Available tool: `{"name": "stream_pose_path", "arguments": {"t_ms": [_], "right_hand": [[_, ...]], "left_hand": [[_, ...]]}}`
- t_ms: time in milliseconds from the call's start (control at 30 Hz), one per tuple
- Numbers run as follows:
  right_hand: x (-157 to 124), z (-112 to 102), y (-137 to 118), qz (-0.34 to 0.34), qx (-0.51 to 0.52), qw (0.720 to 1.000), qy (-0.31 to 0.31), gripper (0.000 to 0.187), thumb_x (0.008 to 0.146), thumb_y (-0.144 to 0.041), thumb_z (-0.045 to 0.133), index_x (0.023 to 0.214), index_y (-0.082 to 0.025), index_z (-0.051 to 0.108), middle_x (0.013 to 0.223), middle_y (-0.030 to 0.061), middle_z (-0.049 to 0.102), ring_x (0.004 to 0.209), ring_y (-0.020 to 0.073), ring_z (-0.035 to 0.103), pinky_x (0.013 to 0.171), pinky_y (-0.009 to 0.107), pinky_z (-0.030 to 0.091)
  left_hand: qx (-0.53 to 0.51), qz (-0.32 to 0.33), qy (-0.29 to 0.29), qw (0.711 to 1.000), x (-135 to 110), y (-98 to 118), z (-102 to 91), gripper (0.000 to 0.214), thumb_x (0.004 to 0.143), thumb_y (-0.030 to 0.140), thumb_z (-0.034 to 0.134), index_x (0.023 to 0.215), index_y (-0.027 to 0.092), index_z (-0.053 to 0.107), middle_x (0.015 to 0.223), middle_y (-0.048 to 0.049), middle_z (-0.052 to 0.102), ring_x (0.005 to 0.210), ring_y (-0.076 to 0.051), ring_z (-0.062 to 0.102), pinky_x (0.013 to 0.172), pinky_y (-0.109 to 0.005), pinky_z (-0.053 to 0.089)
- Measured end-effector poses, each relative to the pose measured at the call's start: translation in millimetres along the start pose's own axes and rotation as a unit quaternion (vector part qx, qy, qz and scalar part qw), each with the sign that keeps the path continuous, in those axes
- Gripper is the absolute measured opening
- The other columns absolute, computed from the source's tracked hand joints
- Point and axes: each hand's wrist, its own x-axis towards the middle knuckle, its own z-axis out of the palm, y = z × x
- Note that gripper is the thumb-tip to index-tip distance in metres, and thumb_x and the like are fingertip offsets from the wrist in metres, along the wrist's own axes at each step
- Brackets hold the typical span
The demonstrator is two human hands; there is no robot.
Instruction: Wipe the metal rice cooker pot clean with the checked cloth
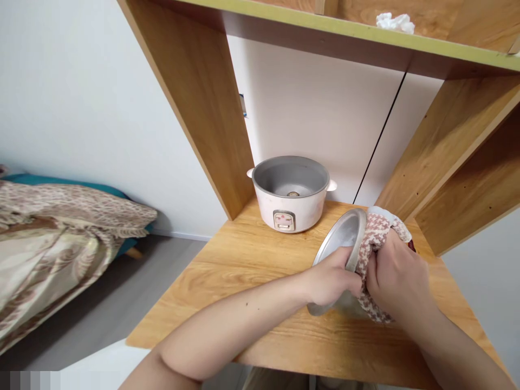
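A round metal inner pot (340, 234) is tipped on its side above the right part of the wooden tabletop, its mouth facing left. My left hand (331, 277) grips its rim, the thumb along the edge and the other fingers partly out of sight. Against the pot's outer side, my right hand (396, 271) is closed on a brown-and-white patterned cloth (374, 233). Behind them stands the white rice cooker body (290, 208), lidless, with a grey interior, a small round piece at its bottom and a switch panel on its front.
Wooden side panels (195, 97) and an overhead shelf (292, 21) frame the tabletop (203, 271). Crumpled white tissue (395, 23) lies on the shelf. A dark red object (411, 245) shows partly behind my right hand. To the left is a cloth-covered seat (73, 233).
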Motion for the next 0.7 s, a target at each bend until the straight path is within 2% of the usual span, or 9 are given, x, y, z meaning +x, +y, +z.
{"name": "stream_pose_path", "arguments": {"t_ms": [200, 400, 567, 700], "right_hand": [[-3.9, 2.6, -2.5, -0.019, -0.019, 0.999, 0.030, 0.007, 0.090, -0.021, 0.043, 0.082, -0.022, 0.044, 0.073, 0.0009, 0.050, 0.059, 0.0149, 0.048, 0.051, 0.028, 0.026], [-7.3, 3.6, -7.1, -0.032, -0.050, 0.997, 0.047, 0.010, 0.090, -0.019, 0.042, 0.081, -0.023, 0.043, 0.070, 0.0008, 0.049, 0.058, 0.0152, 0.048, 0.051, 0.029, 0.027], [-4.4, 3.0, -6.1, -0.010, -0.025, 0.999, 0.022, 0.007, 0.089, -0.022, 0.043, 0.083, -0.022, 0.045, 0.072, 0.0010, 0.052, 0.058, 0.0149, 0.049, 0.050, 0.028, 0.024], [-0.9, 3.3, -1.1, 0.003, -0.003, 1.000, 0.005, 0.004, 0.087, -0.024, 0.044, 0.083, -0.023, 0.044, 0.072, 0.0007, 0.053, 0.058, 0.0155, 0.048, 0.052, 0.028, 0.024]], "left_hand": [[-0.012, -0.015, -0.024, 1.000, 3.9, 1.0, -4.2, 0.018, 0.050, 0.007, 0.064, 0.066, 0.014, 0.061, 0.062, 0.0026, 0.059, 0.063, -0.013, 0.049, 0.057, -0.025, 0.038], [-0.006, -0.032, 0.005, 0.999, 3.7, 0.2, -5.1, 0.026, 0.046, 0.007, 0.066, 0.071, 0.014, 0.061, 0.060, 0.0041, 0.057, 0.061, -0.012, 0.048, 0.055, -0.024, 0.035], [-0.011, -0.004, -0.007, 1.000, 2.4, -0.2, -3.1, 0.017, 0.048, 0.007, 0.061, 0.064, 0.014, 0.059, 0.060, 0.0029, 0.058, 0.061, -0.012, 0.049, 0.056, -0.024, 0.037], [-0.015, 0.013, -0.007, 1.000, 1.9, -1.6, -1.5, 0.018, 0.051, 0.008, 0.060, 0.068, 0.014, 0.061, 0.063, 0.0027, 0.059, 0.063, -0.013, 0.049, 0.058, -0.024, 0.038]]}}
